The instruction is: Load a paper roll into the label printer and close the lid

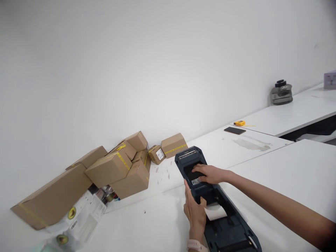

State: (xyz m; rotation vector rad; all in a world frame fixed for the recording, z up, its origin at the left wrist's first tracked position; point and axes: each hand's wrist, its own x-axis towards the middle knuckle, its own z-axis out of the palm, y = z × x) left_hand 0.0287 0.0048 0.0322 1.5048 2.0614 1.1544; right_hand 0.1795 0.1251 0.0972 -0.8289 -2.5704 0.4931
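Note:
A dark blue label printer [223, 232] lies opened out, its lid [187, 154] folded back toward the far side. A white paper strip [215, 211] shows in its middle, perhaps part of a roll. My left hand [195, 215] grips the printer's left edge, thumb over the inner side and fingers along the outside. My right hand [210, 174] reaches in from the right, with its fingers stretched into the recess of the lid. Beside those fingertips sits a small pale label [195, 181]. The fingertips themselves are partly hidden in the dark recess.
Several cardboard boxes [112, 168] are piled at the left against the wall. Plastic-wrapped packages [86, 220] lie in front of them. On the white table [147, 227] farther right are a phone [235, 130] and a yellow tape measure [239, 123]. A grey jug [281, 92] stands at far right.

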